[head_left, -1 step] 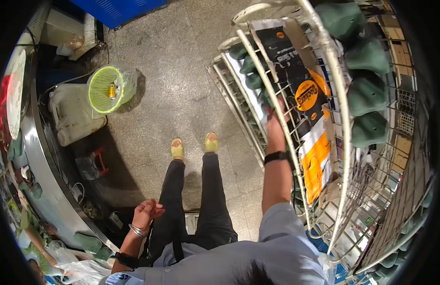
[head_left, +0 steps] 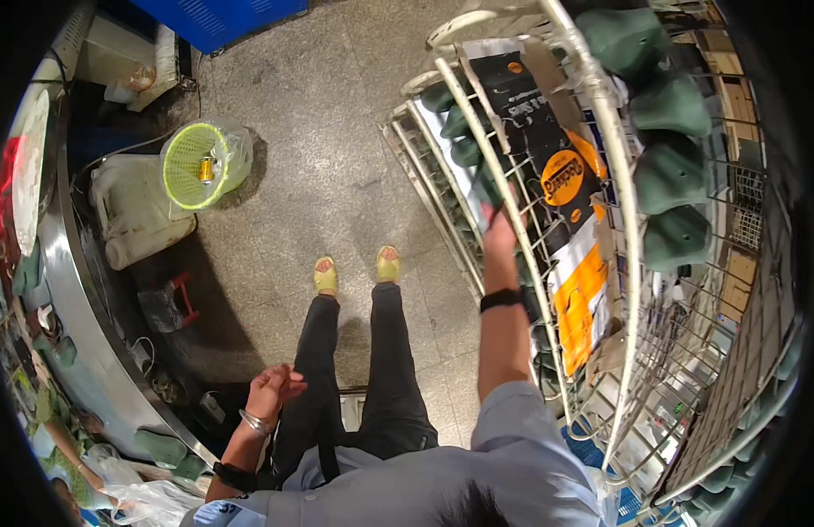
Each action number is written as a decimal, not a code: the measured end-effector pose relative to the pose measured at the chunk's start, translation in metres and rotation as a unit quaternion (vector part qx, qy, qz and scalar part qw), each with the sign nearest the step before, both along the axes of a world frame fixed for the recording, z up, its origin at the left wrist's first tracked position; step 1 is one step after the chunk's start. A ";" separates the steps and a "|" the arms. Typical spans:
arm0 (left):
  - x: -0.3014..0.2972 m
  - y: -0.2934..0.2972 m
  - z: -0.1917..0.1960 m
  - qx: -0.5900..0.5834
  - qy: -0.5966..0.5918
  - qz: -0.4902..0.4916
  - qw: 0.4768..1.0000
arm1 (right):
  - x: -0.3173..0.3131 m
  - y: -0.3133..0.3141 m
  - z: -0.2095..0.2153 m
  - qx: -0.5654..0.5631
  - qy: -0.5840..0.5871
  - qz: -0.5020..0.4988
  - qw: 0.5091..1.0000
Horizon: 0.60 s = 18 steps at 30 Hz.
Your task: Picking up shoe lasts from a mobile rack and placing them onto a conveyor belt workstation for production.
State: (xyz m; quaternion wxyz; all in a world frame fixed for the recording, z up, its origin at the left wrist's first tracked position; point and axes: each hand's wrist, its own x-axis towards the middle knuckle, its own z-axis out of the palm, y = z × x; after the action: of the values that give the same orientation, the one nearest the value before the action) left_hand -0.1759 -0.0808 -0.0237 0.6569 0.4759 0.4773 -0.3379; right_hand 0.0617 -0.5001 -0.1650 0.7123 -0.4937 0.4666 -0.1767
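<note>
At the right, my right hand [head_left: 500,234] reaches in at the side of a white wire rack [head_left: 625,176]. Its fingertips are beside a dark green moulded piece [head_left: 486,186] on a lower level; rail and blur partly hide them, so I cannot tell whether they grip it. My left hand [head_left: 273,388] is held in front of my left thigh, its fingers curled in and nothing visible in them. More green moulded pieces [head_left: 670,176] with rounded, lobed shapes line the rack's upper level. A torn black, white and orange cardboard sheet [head_left: 575,263] lies along the rack.
A yellow-green basket [head_left: 171,167] with a clear liner and a can stands on the floor, left. Beside it are a whitish jerrycan [head_left: 130,211] and a metal-edged counter [head_left: 95,325]. A blue cabinet [head_left: 218,22] is at the far end. Another person's arm [head_left: 77,458] shows lower left.
My right hand and forearm have shifted slightly left, toward the outer side of the rack's rail. My left hand has barely moved.
</note>
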 end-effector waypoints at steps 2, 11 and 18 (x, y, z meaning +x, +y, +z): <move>0.016 -0.012 0.004 -0.007 -0.005 -0.034 0.999 | -0.033 0.031 0.023 0.014 0.039 0.013 0.999; 0.112 -0.058 0.016 -0.140 -0.137 -0.063 0.979 | -0.163 0.132 0.152 0.324 0.069 0.160 0.930; 0.089 -0.049 0.034 -0.348 -0.152 0.106 0.919 | -0.195 0.184 0.187 0.480 0.087 0.299 0.820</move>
State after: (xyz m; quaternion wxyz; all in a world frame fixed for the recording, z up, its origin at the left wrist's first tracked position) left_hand -0.0873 -0.1302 0.0101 0.8779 0.2097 0.2716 -0.3341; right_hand -0.1330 -0.3160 0.0220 0.8336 -0.2175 0.3817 0.3349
